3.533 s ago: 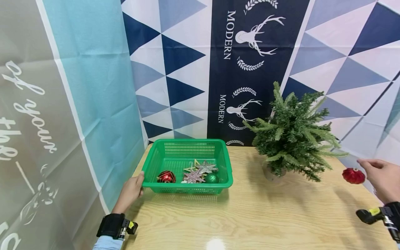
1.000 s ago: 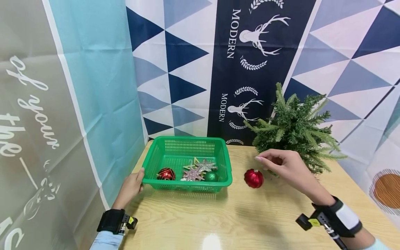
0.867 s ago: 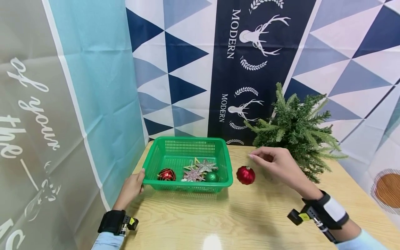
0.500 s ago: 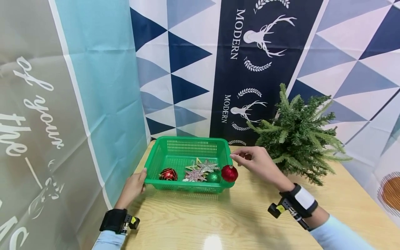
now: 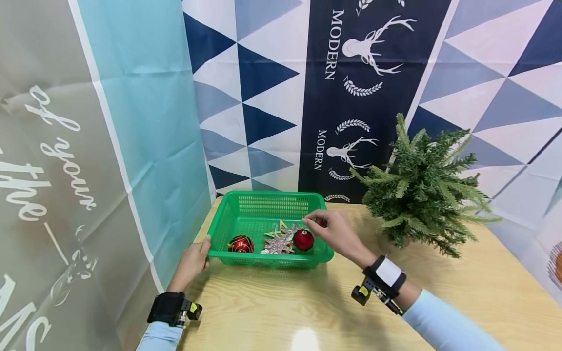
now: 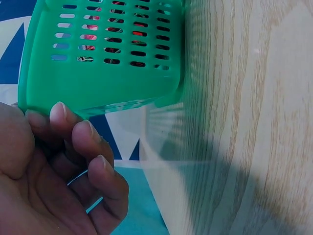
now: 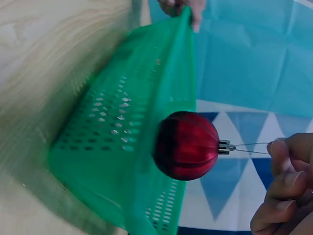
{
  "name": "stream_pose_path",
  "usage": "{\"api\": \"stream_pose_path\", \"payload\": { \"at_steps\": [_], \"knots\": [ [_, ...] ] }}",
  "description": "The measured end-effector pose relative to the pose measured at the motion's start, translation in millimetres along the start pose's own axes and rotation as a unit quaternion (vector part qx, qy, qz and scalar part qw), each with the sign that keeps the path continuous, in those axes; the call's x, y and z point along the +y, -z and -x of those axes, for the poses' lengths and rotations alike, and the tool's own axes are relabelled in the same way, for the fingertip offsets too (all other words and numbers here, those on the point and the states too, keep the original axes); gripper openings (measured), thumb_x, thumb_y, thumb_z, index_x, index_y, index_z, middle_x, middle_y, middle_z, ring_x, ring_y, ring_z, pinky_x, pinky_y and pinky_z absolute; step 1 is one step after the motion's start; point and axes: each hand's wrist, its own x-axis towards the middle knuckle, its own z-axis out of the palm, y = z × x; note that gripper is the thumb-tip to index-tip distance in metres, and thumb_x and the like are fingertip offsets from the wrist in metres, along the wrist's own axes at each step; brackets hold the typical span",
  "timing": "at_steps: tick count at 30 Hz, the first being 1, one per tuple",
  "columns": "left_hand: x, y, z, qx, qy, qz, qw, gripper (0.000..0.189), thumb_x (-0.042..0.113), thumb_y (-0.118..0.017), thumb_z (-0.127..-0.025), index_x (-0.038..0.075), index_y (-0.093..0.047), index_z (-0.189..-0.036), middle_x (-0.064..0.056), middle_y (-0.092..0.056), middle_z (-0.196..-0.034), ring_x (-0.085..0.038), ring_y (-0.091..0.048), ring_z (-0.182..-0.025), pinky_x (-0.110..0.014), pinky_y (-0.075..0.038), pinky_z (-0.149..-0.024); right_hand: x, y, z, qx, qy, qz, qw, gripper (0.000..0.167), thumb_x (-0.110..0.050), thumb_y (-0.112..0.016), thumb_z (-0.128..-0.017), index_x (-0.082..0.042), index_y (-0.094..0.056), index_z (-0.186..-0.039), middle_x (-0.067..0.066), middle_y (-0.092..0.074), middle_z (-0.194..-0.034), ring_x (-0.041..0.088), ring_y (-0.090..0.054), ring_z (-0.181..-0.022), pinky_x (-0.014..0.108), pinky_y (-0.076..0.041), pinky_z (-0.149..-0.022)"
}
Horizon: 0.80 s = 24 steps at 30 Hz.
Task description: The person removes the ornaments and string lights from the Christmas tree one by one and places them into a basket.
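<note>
My right hand (image 5: 335,230) pinches the thin wire loop of a red Christmas ball (image 5: 303,240), which hangs over the right part of a green plastic basket (image 5: 270,263). In the right wrist view the ball (image 7: 188,145) dangles from its loop beside the basket rim. My left hand (image 5: 191,261) grips the basket's left rim, thumb above and fingers below. Inside the basket lie a red ball with gold lines (image 5: 240,243), a pink glitter star (image 5: 279,243) and a silver one, partly covered. The green ball is hidden behind the hanging ball.
A small artificial Christmas tree (image 5: 423,190) stands on the wooden table (image 5: 272,307), to the right of the basket. Patterned cloth (image 5: 268,97) hangs close behind the table and along its left side. A round brown mat edge shows at far right.
My right hand has carried the red ball leftward from the far right, past the tree, until it hangs over the basket. The left hand has kept its grip on the rim.
</note>
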Motion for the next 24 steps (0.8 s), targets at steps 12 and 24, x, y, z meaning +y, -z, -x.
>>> {"api": "stream_pose_path", "payload": {
  "at_steps": [12, 24],
  "knots": [
    [-3.8, -0.1, -2.7, -0.009, 0.005, -0.003, 0.9999, 0.055, 0.044, -0.030, -0.115, 0.014, -0.037, -0.069, -0.002, -0.038, -0.053, -0.018, -0.033, -0.049, -0.035, -0.033, -0.062, -2, -37, 0.8, -0.023, -0.003, 0.000, 0.9997, 0.010, -0.018, -0.072, -0.100, -0.012, -0.080, -0.100, -0.006, -0.060, -0.062, 0.004, -0.040, -0.048, 0.025, -0.034, -0.053],
    [-1.1, 5.0, -2.4, -0.006, -0.008, 0.006, 0.9999, 0.056, 0.046, -0.029, -0.114, 0.012, -0.037, -0.070, -0.005, -0.041, -0.054, -0.020, -0.036, -0.051, -0.036, -0.034, -0.064, -8, -59, -7.7, -0.041, 0.031, 0.027, 0.9983, 0.011, -0.018, -0.074, -0.098, -0.010, -0.081, -0.100, -0.012, -0.047, -0.054, 0.002, -0.037, -0.047, 0.023, -0.030, -0.052]
  ]
}}
